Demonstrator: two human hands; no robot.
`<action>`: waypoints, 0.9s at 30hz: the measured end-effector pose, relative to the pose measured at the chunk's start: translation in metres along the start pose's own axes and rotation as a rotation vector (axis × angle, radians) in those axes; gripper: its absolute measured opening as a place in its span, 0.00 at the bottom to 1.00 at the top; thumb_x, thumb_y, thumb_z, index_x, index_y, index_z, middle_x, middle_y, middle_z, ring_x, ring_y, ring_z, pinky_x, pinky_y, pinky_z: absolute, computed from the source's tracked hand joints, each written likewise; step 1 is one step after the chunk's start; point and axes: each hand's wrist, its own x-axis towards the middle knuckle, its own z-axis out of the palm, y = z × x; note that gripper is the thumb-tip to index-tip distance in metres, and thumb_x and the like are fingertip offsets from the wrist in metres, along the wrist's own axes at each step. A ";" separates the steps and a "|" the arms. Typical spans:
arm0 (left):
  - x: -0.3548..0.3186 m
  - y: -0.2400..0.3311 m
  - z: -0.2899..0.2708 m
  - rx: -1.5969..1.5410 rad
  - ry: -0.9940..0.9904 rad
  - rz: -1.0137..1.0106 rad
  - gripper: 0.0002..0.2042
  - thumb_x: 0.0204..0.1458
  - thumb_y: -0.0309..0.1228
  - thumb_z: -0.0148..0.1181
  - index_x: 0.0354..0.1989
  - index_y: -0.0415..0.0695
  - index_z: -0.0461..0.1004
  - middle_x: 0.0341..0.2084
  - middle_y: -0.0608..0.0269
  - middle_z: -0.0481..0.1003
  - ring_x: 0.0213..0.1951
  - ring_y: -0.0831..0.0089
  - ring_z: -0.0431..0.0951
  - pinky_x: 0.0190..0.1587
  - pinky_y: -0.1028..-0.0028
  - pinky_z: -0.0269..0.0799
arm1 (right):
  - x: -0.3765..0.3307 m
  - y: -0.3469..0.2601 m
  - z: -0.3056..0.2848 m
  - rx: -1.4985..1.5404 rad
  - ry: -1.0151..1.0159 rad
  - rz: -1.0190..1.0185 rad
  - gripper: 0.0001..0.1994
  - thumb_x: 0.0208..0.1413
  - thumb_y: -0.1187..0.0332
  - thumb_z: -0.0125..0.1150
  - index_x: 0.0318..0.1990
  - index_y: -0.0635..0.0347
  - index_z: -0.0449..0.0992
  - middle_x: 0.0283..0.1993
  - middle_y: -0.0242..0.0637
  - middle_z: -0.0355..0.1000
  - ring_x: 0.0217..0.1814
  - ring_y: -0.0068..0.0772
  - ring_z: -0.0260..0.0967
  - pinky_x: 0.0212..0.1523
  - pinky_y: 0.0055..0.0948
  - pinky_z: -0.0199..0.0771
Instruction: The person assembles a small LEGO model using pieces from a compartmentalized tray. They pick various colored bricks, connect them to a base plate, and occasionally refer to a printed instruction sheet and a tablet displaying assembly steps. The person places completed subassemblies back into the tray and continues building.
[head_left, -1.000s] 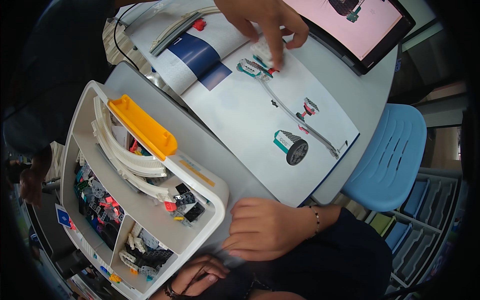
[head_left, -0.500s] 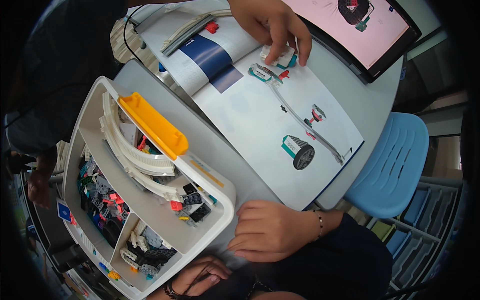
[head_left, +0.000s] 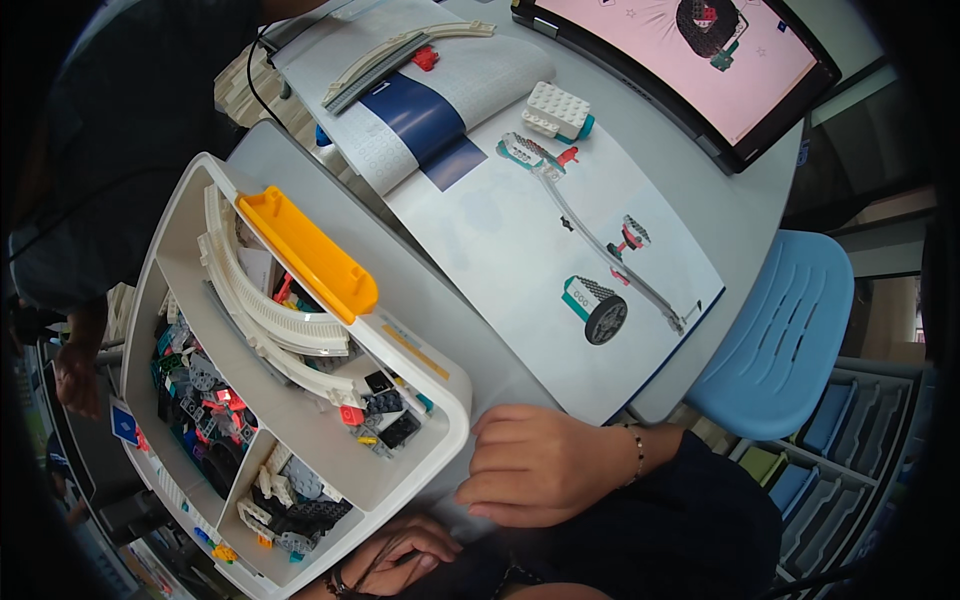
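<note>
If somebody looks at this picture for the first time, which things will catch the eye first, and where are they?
The big white parts tray on the left stands out first, with its orange handle, curved white track pieces and small mixed bricks. Beside it an open instruction booklet lies across the grey table, a white brick piece on its top. The right hand rests at the table's near edge by the tray; the left hand lies lower down.
</note>
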 end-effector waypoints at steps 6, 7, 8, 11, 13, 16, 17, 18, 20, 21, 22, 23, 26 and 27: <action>-0.002 0.001 0.002 -0.004 -0.003 0.001 0.09 0.58 0.31 0.49 0.30 0.39 0.72 0.31 0.53 0.73 0.35 0.63 0.72 0.41 0.67 0.67 | 0.000 0.001 0.000 0.007 0.001 0.005 0.06 0.48 0.69 0.59 0.29 0.59 0.69 0.25 0.33 0.62 0.28 0.36 0.61 0.35 0.31 0.62; -0.001 0.001 0.001 -0.007 0.000 0.000 0.09 0.58 0.31 0.49 0.30 0.39 0.72 0.31 0.53 0.73 0.35 0.63 0.72 0.41 0.67 0.67 | 0.000 0.000 0.000 0.009 0.003 0.006 0.06 0.48 0.69 0.59 0.29 0.59 0.69 0.25 0.33 0.62 0.28 0.36 0.61 0.35 0.31 0.62; -0.001 0.001 0.001 -0.006 0.000 0.002 0.09 0.58 0.31 0.49 0.30 0.39 0.72 0.31 0.53 0.73 0.35 0.63 0.72 0.41 0.67 0.67 | 0.000 0.000 0.000 0.011 0.005 0.007 0.06 0.48 0.69 0.59 0.29 0.59 0.69 0.25 0.33 0.62 0.28 0.36 0.61 0.35 0.31 0.62; 0.000 0.002 0.000 -0.005 0.000 0.001 0.09 0.58 0.31 0.49 0.30 0.39 0.72 0.31 0.54 0.73 0.34 0.64 0.72 0.41 0.67 0.67 | -0.001 0.000 0.000 0.007 -0.010 0.010 0.06 0.48 0.69 0.60 0.29 0.59 0.69 0.25 0.34 0.63 0.28 0.36 0.61 0.35 0.31 0.63; -0.002 0.001 0.000 -0.004 0.001 0.003 0.09 0.58 0.31 0.49 0.30 0.39 0.72 0.31 0.54 0.73 0.34 0.64 0.72 0.41 0.67 0.67 | -0.001 0.000 0.000 0.005 -0.007 0.008 0.06 0.48 0.69 0.60 0.29 0.59 0.69 0.25 0.34 0.63 0.28 0.36 0.61 0.35 0.31 0.63; -0.001 0.001 0.000 -0.003 0.002 0.001 0.09 0.58 0.31 0.49 0.30 0.39 0.72 0.31 0.54 0.73 0.34 0.64 0.72 0.41 0.67 0.67 | -0.001 0.000 -0.001 0.006 -0.008 0.010 0.06 0.48 0.69 0.60 0.30 0.59 0.69 0.26 0.34 0.63 0.28 0.36 0.61 0.36 0.31 0.63; -0.002 0.000 0.000 -0.004 0.001 -0.001 0.09 0.58 0.31 0.49 0.30 0.39 0.72 0.31 0.54 0.73 0.34 0.64 0.72 0.41 0.67 0.67 | 0.000 0.000 -0.001 0.008 -0.010 0.011 0.06 0.48 0.69 0.60 0.30 0.59 0.69 0.26 0.34 0.63 0.28 0.36 0.61 0.36 0.31 0.63; -0.002 0.001 0.000 -0.004 0.001 -0.001 0.09 0.58 0.31 0.49 0.30 0.39 0.72 0.31 0.54 0.73 0.34 0.64 0.72 0.41 0.67 0.67 | 0.000 -0.001 -0.002 0.001 -0.019 0.011 0.06 0.48 0.70 0.60 0.31 0.60 0.71 0.25 0.34 0.63 0.28 0.35 0.62 0.36 0.32 0.65; -0.002 0.001 0.001 -0.006 0.002 0.001 0.09 0.58 0.30 0.49 0.30 0.39 0.72 0.31 0.54 0.73 0.34 0.64 0.72 0.41 0.67 0.67 | 0.001 -0.001 -0.004 -0.013 -0.036 0.011 0.06 0.48 0.70 0.61 0.33 0.62 0.74 0.24 0.34 0.64 0.27 0.34 0.63 0.38 0.34 0.68; -0.002 0.001 0.001 -0.006 0.004 0.001 0.09 0.58 0.30 0.49 0.30 0.39 0.72 0.31 0.54 0.73 0.34 0.64 0.72 0.41 0.67 0.67 | 0.001 -0.001 -0.004 -0.012 -0.038 0.014 0.06 0.48 0.70 0.61 0.32 0.62 0.74 0.24 0.34 0.64 0.27 0.34 0.63 0.38 0.34 0.68; -0.002 0.001 0.001 -0.006 0.006 0.001 0.09 0.58 0.30 0.49 0.30 0.39 0.72 0.31 0.54 0.73 0.34 0.64 0.72 0.41 0.67 0.67 | 0.000 -0.001 -0.004 -0.010 -0.040 0.018 0.06 0.48 0.70 0.61 0.32 0.62 0.74 0.24 0.34 0.64 0.27 0.34 0.63 0.38 0.34 0.68; -0.002 0.002 0.001 -0.005 0.009 0.002 0.09 0.58 0.30 0.49 0.30 0.39 0.72 0.31 0.54 0.73 0.34 0.64 0.72 0.41 0.67 0.67 | 0.000 -0.001 -0.004 -0.009 -0.042 0.022 0.06 0.48 0.70 0.61 0.32 0.62 0.74 0.24 0.34 0.64 0.27 0.34 0.63 0.38 0.34 0.68; -0.001 0.003 0.003 0.001 0.016 0.007 0.09 0.58 0.30 0.49 0.31 0.39 0.72 0.31 0.54 0.73 0.34 0.64 0.72 0.41 0.67 0.67 | 0.000 -0.002 -0.003 -0.003 -0.030 0.027 0.06 0.49 0.70 0.61 0.32 0.61 0.74 0.25 0.33 0.65 0.27 0.34 0.63 0.39 0.35 0.68; -0.001 0.003 0.002 -0.005 0.012 0.007 0.09 0.58 0.30 0.49 0.30 0.39 0.72 0.31 0.54 0.73 0.34 0.64 0.72 0.41 0.67 0.67 | 0.000 -0.002 -0.003 -0.004 -0.030 0.025 0.06 0.48 0.70 0.61 0.33 0.61 0.74 0.25 0.33 0.65 0.27 0.34 0.64 0.38 0.35 0.68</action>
